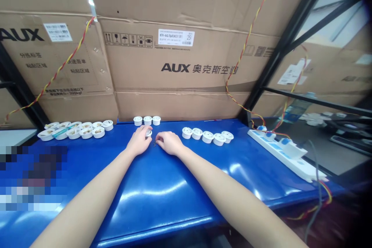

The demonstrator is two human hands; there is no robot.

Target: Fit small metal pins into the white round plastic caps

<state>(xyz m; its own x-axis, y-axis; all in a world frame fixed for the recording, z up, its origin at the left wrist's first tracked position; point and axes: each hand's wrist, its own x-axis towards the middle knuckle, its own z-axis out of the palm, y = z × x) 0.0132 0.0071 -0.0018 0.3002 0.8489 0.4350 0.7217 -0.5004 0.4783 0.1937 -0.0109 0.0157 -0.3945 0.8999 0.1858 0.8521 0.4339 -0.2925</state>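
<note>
Near the back middle of the blue table, my left hand (139, 141) is closed around a small white round plastic cup-like piece (148, 133), tilted so that its face shows beside my fingers. My right hand (169, 142) rests just to the right, its thumb and fingers drawn together in a pinch. Whatever is in that pinch is too small to name. Between the two hands lie a few tiny dark parts (155, 144), perhaps screws. Three similar white round pieces (147, 120) stand in a row behind my left hand.
Several white round pieces (207, 136) stand at the right. More sit at the left with small brownish parts (86, 133) inside, a teal stick-like tool (62, 132) across them. A white power strip (286, 155) with cords lies at the right edge. Cardboard boxes (174, 97) wall the back.
</note>
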